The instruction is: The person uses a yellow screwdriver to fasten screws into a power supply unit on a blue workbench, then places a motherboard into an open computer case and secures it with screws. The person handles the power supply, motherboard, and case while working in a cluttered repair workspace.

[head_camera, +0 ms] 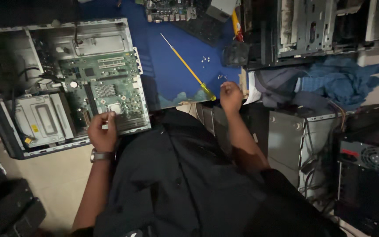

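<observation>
My left hand grips the near edge of a green motherboard that lies inside an open grey computer case on its side. A watch sits on that wrist. My right hand hovers at the near edge of a blue mat, fingers curled, right beside the yellow handle of a long screwdriver. Whether it pinches something small I cannot tell. A few small screws lie loose on the mat beyond the hand.
A second circuit board lies at the mat's far end. Stacked metal cases stand at the right, with a blue cloth, a grey tower and a power supply with fan grille below.
</observation>
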